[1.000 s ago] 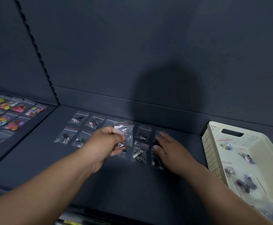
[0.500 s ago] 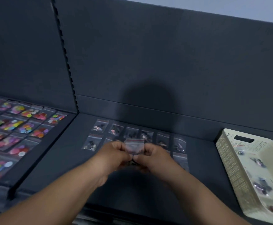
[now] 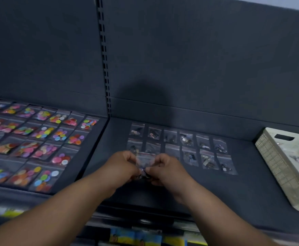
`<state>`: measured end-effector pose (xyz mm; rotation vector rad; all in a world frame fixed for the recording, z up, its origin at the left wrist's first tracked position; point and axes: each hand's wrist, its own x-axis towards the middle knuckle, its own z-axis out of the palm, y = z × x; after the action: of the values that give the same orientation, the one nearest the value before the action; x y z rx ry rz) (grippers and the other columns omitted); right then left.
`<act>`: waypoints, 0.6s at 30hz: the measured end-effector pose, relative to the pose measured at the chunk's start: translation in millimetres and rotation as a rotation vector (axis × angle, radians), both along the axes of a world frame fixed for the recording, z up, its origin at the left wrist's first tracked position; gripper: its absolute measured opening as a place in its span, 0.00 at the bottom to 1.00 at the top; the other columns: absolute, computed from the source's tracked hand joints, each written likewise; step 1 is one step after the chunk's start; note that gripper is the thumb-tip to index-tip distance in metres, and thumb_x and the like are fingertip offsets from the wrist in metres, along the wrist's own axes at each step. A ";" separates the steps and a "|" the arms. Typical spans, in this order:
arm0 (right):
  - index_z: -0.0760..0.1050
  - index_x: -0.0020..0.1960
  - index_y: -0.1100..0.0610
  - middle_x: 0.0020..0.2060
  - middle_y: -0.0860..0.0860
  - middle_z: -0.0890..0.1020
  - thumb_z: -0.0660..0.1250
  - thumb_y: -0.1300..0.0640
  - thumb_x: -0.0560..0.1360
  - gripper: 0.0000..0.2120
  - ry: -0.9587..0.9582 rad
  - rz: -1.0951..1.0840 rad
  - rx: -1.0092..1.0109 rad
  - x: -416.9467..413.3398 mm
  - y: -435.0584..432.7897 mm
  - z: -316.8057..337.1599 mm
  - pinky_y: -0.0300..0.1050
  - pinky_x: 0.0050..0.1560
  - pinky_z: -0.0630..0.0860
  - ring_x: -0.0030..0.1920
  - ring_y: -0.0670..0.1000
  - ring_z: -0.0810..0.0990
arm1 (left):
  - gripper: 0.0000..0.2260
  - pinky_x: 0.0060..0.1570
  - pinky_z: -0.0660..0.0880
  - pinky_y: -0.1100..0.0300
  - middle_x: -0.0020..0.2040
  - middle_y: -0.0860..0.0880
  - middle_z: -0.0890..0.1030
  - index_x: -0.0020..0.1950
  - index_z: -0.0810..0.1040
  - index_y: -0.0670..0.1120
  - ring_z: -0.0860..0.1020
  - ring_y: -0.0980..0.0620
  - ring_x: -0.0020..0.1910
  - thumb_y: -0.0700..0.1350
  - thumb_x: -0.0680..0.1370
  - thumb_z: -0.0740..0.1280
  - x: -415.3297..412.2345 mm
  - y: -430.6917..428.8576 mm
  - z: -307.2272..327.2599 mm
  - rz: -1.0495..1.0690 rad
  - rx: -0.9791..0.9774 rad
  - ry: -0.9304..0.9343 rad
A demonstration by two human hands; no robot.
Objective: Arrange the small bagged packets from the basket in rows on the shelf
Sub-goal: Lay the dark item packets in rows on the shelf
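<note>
Single head-worn wide-angle view: looks forward and down, close over shelf (image 3: 242, 183); back panel (image 3: 198, 59) fills upper half of frame.

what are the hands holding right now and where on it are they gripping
One small clear packet, held by both hands: the left hand and right hand pinch its lower part from either side, its red-striped top sticking up free.

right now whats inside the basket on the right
A few clear packets with small dark contents lie on the floor of the cream basket. It runs past the picture's right edge and is blurred, so their number cannot be told.
</note>
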<state>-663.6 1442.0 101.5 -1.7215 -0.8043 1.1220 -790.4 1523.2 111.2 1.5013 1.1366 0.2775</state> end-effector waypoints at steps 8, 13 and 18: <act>0.72 0.61 0.53 0.50 0.49 0.78 0.65 0.57 0.76 0.14 -0.779 0.157 -0.055 -18.2 5.3 -14.0 0.38 0.49 0.70 0.50 0.49 0.77 | 0.11 0.44 0.76 0.57 0.47 0.50 0.80 0.52 0.74 0.49 0.78 0.51 0.45 0.44 0.72 0.70 -33.8 22.3 -13.1 -0.161 0.309 0.309; 0.78 0.57 0.53 0.55 0.48 0.78 0.59 0.58 0.75 0.14 -1.013 0.395 0.108 -21.8 3.8 -24.5 0.39 0.58 0.69 0.56 0.54 0.73 | 0.14 0.49 0.72 0.61 0.54 0.51 0.75 0.60 0.73 0.52 0.75 0.54 0.50 0.48 0.75 0.68 -35.5 20.3 -16.5 -0.221 0.643 0.273; 0.75 0.62 0.48 0.59 0.45 0.78 0.46 0.49 0.73 0.25 -1.064 0.443 0.071 -21.8 -1.2 -27.6 0.48 0.56 0.70 0.56 0.54 0.72 | 0.06 0.44 0.70 0.63 0.48 0.51 0.73 0.51 0.80 0.49 0.73 0.55 0.46 0.48 0.77 0.66 -31.6 17.6 -30.1 -0.374 0.751 0.230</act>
<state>-685.3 1440.8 73.9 -2.1017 -1.9057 0.3281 -822.0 1540.7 81.2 2.4241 0.9377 0.2922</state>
